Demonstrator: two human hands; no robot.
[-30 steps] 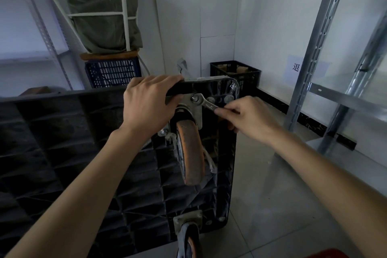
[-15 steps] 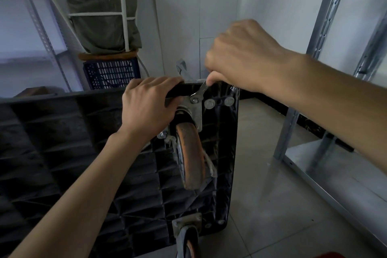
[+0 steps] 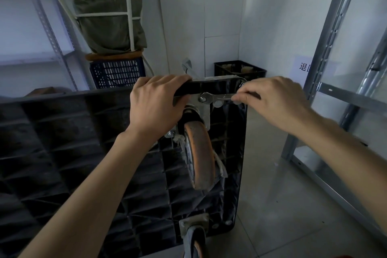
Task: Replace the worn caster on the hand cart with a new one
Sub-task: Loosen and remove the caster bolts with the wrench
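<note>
Left hand (image 3: 156,103) grips cart edge (image 3: 211,85); right hand (image 3: 274,102) pinches wrench (image 3: 217,97).

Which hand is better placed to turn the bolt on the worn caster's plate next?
The right hand, probably. It already pinches the wrench, whose head sits on a bolt of the caster plate. The left hand grips the cart's upper edge, apparently steadying it.
</note>
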